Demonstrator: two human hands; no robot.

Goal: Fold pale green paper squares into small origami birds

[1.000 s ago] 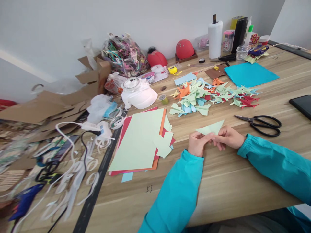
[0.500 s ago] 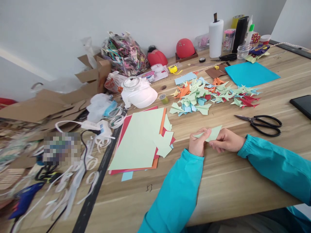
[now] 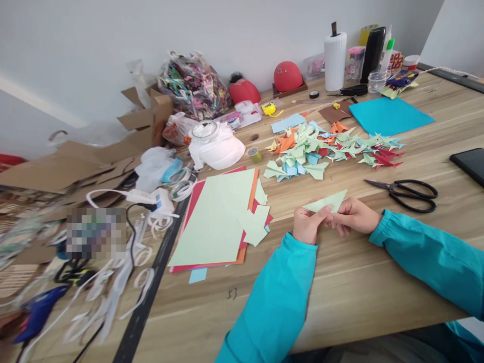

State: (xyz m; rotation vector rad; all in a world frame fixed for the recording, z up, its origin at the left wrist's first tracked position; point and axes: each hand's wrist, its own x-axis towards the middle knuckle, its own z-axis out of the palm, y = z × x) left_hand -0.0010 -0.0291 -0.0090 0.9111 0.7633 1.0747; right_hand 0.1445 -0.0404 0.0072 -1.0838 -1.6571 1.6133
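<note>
Between my two hands is a folded piece of pale green paper (image 3: 327, 201), shaped like a long triangle. My left hand (image 3: 307, 225) grips it from the left, thumb pressed on its lower edge. My right hand (image 3: 351, 216) pinches the lower right part; its thumb meets the left thumb there. Beyond them lies a pile of small folded paper shapes (image 3: 302, 146) in green, orange, blue and red. To the left is a stack of coloured paper sheets (image 3: 215, 217), pale green on top, with smaller cut green pieces (image 3: 255, 226) at its right edge.
Black-handled scissors (image 3: 406, 193) lie right of my hands, and a dark phone (image 3: 471, 164) is at the right edge. Blue sheets (image 3: 391, 115) lie at the back right. A thread spool (image 3: 254, 155) and a white-wrapped jar (image 3: 217, 143) stand behind the stack. Cables and a power strip (image 3: 161, 201) clutter the left.
The green paper has turned in my hands and now shows a larger triangular face. My left thumb has slid right and down, closer to my right thumb.
</note>
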